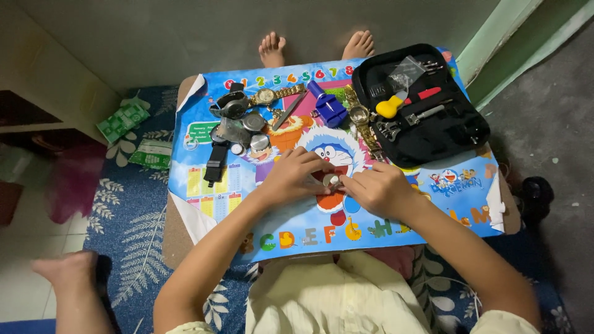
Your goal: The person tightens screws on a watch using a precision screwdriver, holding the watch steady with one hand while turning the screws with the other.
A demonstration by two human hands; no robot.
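My left hand point(294, 174) and my right hand point(378, 187) meet over the middle of a small table covered with a colourful cartoon sheet point(266, 216). Between the fingertips of both hands sits a small round silver watch part point(330, 180). My left fingers curl around it from the left, my right fingers pinch at it from the right. What lies under my palms is hidden.
Behind my hands lie a gold-band watch point(272, 95), a second gold watch point(362, 120), a black-strap watch point(218, 158), round watch parts point(255, 124), a blue tool point(328, 106) and an open black tool case point(427, 108) holding a yellow-handled tool point(390, 107). Two bare feet point(272, 49) rest beyond the table.
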